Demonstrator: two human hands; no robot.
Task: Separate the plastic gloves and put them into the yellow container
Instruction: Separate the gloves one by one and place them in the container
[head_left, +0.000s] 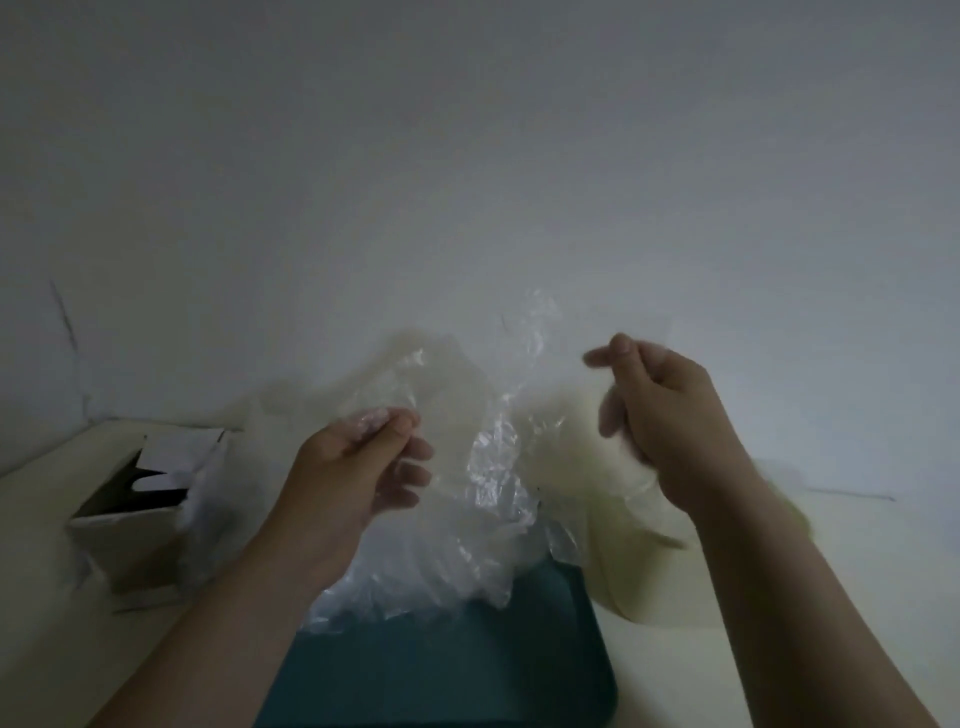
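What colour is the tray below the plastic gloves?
The tray is dark teal; the head view shows it best.

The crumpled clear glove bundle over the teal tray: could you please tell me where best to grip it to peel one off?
Probably pinch the loose crinkled top edge of the glove bundle, coming from the right, opposite the left hand that pinches its upper left corner. The film hangs free there, while its lower part bunches over the teal tray.

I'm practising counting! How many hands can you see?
2. The left hand pinches the clear plastic gloves above the green tray; the right hand, blurred, is raised to their right. None seem hidden.
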